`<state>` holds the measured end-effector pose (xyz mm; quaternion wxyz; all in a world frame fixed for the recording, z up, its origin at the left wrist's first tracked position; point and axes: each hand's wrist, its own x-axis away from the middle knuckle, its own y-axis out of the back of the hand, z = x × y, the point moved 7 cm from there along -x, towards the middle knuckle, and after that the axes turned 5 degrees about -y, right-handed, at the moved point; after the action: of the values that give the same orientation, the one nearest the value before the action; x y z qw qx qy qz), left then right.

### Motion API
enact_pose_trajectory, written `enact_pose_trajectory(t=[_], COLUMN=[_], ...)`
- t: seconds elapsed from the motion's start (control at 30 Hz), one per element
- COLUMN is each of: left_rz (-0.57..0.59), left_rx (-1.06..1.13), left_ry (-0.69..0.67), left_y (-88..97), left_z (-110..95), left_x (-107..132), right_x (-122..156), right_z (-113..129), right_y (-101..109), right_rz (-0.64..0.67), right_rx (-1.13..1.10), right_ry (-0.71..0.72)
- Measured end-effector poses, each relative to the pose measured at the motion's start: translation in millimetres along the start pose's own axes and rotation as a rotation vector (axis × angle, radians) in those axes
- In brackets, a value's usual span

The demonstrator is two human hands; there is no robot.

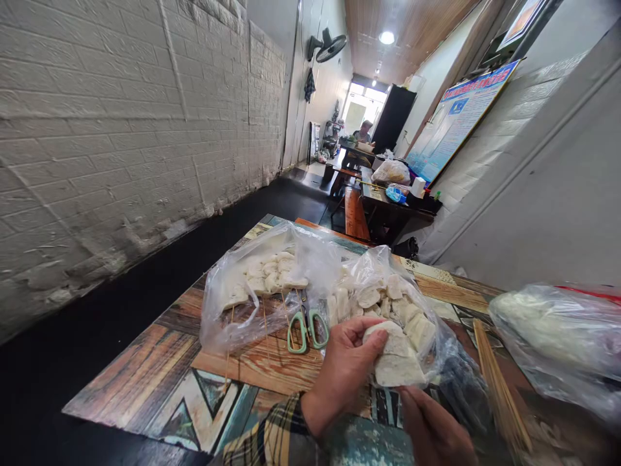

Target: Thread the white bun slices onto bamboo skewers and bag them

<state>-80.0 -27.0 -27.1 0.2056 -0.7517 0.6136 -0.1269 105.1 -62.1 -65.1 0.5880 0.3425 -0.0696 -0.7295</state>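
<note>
My left hand (347, 362) is closed, thumb and fingers gripping a pale, soft slab of food (398, 355) that looks like tofu or dough. At the slab's lower edge, my right hand (434, 424) has its fingers pressed together; whatever is between them is too hidden to make out. Behind the slab, an opened clear plastic bag (378, 262) holds many similar pieces (395, 298). To the left lies another clear bag (218, 285) with pale pieces (272, 272), thin sticks poking out of them. Green-handled scissors (297, 333) rest between the bags.
A bundle of thin wooden skewers (499, 388) lies right of my hands, beside a filled plastic bag (557, 330). The patterned table (145, 369) ends at the left above a dark floor. Farther back are a bench (356, 213), a cluttered table and a seated person (363, 133).
</note>
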Motion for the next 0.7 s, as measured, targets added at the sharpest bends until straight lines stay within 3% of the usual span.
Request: enact_pose_trajectory(t=[0.4,0.6,0.7], left_rz=[-0.014,0.007,-0.004], left_rx=[0.087,0.219,0.252], left_ry=[0.01,0.044,0.025], left_y=[4.4,-2.3,-2.6], left_z=[14,-1,-9], left_x=[-9,-16,-16], right_x=[-17,-35,-48], right_z=[8,14,22], right_y=[-14,-26,-24], right_rz=[0.183,0.224,0.204], right_rx=[-0.055,-0.482,-0.587], right_ry=[-0.048,-0.338,-0.341])
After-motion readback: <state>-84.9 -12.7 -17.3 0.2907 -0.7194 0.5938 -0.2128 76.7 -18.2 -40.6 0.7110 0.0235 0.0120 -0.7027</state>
